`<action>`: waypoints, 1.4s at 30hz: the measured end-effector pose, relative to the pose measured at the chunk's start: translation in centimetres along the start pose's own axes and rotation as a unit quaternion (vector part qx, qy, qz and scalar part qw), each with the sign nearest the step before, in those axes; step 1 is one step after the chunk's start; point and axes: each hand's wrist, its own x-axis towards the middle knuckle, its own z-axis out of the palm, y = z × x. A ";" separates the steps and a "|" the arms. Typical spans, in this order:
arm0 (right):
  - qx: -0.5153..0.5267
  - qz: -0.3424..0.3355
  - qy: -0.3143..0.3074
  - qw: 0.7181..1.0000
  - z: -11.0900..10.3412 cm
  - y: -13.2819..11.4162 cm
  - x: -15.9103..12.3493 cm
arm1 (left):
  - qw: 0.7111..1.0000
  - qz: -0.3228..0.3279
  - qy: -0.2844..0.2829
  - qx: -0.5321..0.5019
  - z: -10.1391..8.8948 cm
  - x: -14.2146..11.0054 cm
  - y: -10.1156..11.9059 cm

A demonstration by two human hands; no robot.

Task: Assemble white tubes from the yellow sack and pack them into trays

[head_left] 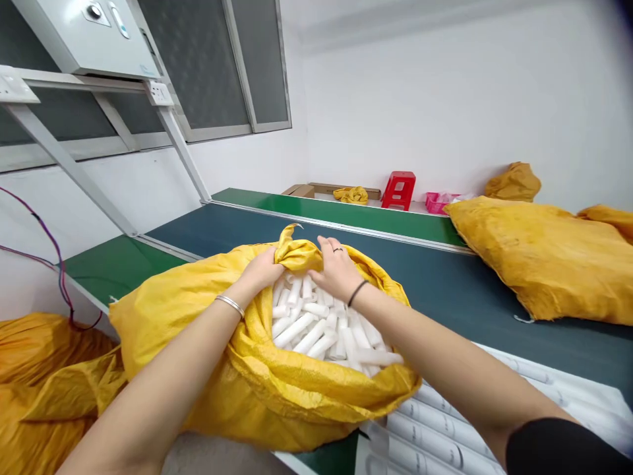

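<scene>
A large yellow woven sack (188, 310) lies on its side on the worktable, its mouth open towards me. Inside show many short white plastic tubes (316, 323). At the far rim of the mouth, my left hand (261, 269) grips a bunched fold of the sack's edge, fingers closed round the cloth. My right hand (338, 269) is at the same rim just to the right, fingers mostly stretched and lying against the folded edge, above the tubes. The rim is rolled outwards along the near side.
A dark green belt (425, 277) runs across the table. Another full yellow sack (548, 251) lies at right. White printed rolls (435, 429) lie in front on the right. Behind stand a red stool (398, 190) and pink basket (436, 203). More yellow sacks (44, 389) are at left.
</scene>
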 end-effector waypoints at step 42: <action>-0.226 0.099 -0.081 0.966 -10.8 11.2 -21.9 | 0.973 0.073 0.008 -0.217 8.4 -23.6 15.6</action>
